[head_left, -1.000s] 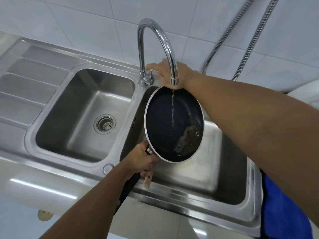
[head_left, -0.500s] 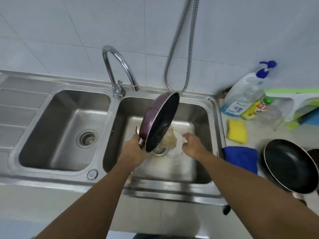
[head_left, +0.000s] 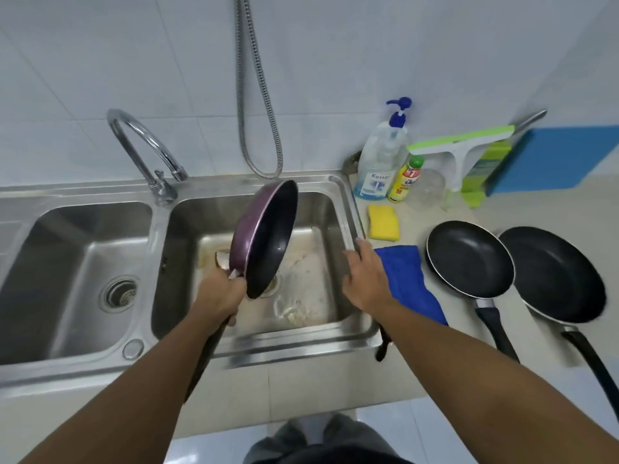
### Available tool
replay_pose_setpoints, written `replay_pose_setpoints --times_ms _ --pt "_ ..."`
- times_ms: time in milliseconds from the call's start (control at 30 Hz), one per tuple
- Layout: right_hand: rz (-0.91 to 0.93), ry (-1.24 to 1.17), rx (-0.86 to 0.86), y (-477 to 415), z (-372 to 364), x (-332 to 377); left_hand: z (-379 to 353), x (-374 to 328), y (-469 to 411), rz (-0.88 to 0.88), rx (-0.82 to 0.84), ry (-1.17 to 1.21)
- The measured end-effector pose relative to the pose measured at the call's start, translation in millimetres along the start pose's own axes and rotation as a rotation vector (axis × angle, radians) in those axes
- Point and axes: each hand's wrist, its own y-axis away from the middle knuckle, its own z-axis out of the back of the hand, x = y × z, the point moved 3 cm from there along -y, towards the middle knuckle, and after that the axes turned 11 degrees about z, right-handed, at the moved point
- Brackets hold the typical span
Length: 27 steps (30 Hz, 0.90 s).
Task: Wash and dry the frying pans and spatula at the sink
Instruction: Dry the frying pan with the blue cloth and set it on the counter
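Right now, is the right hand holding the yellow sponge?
No, the right hand is open by the sink rim, while the sponge lies untouched on the counter.

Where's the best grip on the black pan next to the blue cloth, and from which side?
Its handle, fingers wrapped from above, coming from the near edge of the counter. The black pan sits flat, open side up, handle pointing back at the person. The bowl looks too wide to grip, and the blue cloth and second pan crowd its sides. The open right hand is nearest.
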Motion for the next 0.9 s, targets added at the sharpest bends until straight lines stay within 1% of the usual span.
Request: replay_pose_setpoints --times_ms 33,100,167,233,367,433,467,567,633,667,767,900 --pt "-0.083 0.066 -0.001 5.7 0.6 -14.5 -5.0 1.7 -0.6 0.009 0.038 0.056" --pt "-0.236 0.135 0.06 20.4 -4.1 -40.8 -13.8 3.7 -0.4 0.027 0.112 0.142" --pt "-0.301 0.157 0.123 32.3 -15.9 -58.7 -19.7 3.9 1.6 0.041 0.182 0.195" --pt "-0.293 0.166 0.103 39.0 -23.4 -62.1 -23.7 4.9 3.7 0.053 0.232 0.23" --pt "-0.184 0.099 -0.064 47.0 -25.9 -47.4 -29.7 9.0 6.7 0.047 0.307 0.242" --pt "-0.148 0.013 -0.144 47.8 -24.0 -40.2 -32.0 9.2 7.1 0.038 0.334 0.247" --pt "-0.152 -0.069 -0.213 44.6 -20.3 -37.0 -33.1 9.2 7.2 0.038 0.349 0.248" --pt "-0.137 -0.399 -0.448 18.0 4.9 -21.3 -38.0 8.5 8.5 0.054 0.409 0.263" --pt "-0.091 -0.571 -0.535 -13.1 29.8 1.7 -41.6 7.8 11.2 0.074 0.446 0.299" --pt "-0.071 -0.627 -0.55 -30.9 41.1 17.6 -42.9 7.1 12.6 0.079 0.458 0.32" --pt "0.007 -0.779 -0.476 -74.8 67.9 78.0 -44.1 4.1 15.7 0.078 0.459 0.364" --pt "0.154 -0.943 -0.18 -86.9 60.7 145.3 -39.1 -5.6 17.8 0.068 0.443 0.387"
